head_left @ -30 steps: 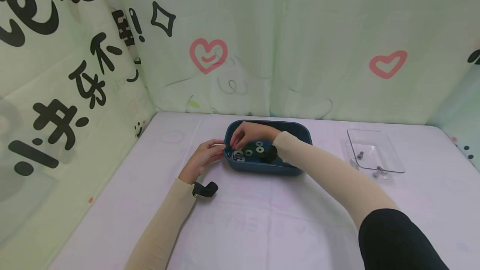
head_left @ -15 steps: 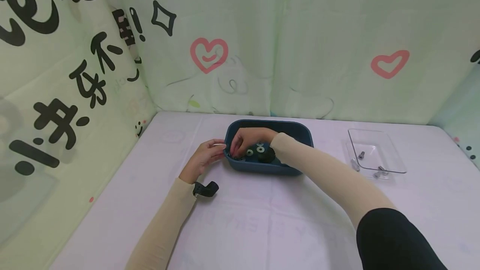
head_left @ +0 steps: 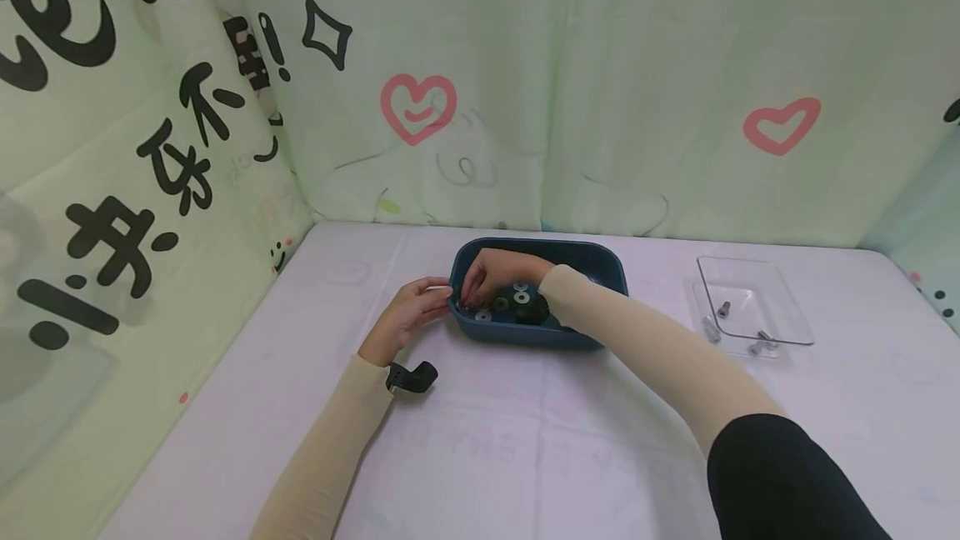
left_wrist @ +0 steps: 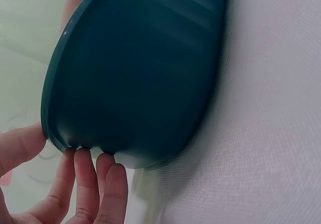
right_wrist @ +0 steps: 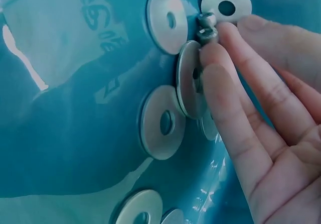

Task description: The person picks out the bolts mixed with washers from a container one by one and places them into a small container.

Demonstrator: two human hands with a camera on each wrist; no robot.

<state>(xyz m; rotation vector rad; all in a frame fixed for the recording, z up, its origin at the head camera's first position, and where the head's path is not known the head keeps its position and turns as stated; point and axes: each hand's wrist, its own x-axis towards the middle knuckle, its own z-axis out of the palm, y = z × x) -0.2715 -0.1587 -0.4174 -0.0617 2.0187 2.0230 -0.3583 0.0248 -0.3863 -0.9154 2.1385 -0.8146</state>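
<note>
In the head view a dark blue plastic basin stands toward the back of the table. My left hand touches its left end; in the left wrist view the thumb is at the rim and nearly straight fingers rest against the outer wall. My right hand reaches down inside the basin's left end. Close up, its fingertips are beside two small silver pieces like screw heads and a leaning washer. No firm grip shows. Several flat washers lie around the fingers.
To the right stands a transparent box with a few small metal screws in or under it. A black wrist camera sits on the left wrist. Behind the table hangs a pale green printed curtain.
My right hand reached lower into the basin's left end, then shifted slightly; the washers near its fingertips now lie differently. My left hand stays at the basin's end.
</note>
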